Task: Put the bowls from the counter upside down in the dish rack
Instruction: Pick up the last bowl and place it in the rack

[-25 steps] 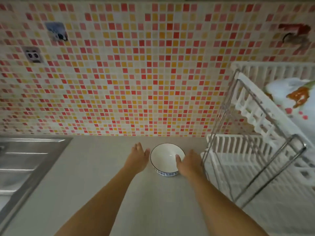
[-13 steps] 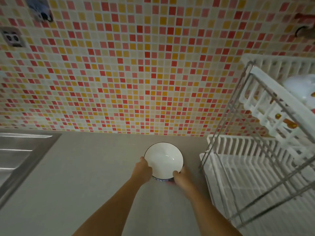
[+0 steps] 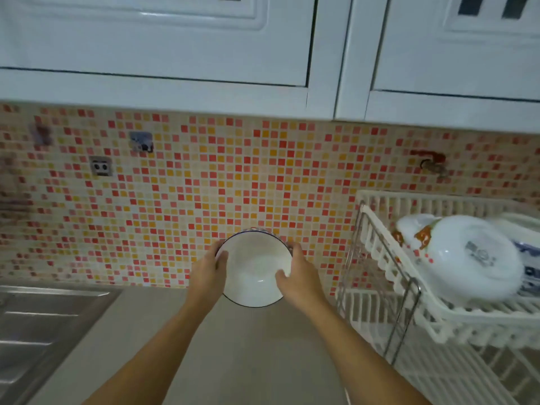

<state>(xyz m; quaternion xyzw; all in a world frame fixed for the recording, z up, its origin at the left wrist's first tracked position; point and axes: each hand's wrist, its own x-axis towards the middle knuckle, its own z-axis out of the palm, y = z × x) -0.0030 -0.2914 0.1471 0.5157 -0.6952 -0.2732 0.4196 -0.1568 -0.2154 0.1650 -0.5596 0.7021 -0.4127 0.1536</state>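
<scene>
In both hands — left hand [image 3: 208,268], right hand [image 3: 298,276] — an empty bowl [image 3: 253,270].

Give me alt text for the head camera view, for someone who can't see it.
Two bare hands, left and right, hold a white bowl by its sides above a grey counter, its opening facing the camera. To the right a white dish rack holds upside-down bowls on its upper tier; a steel sink is at left, mosaic tiles behind.

head view | above counter [image 3: 239,361] | facing tiled wall [image 3: 204,185] | hands [image 3: 209,273] near
</scene>
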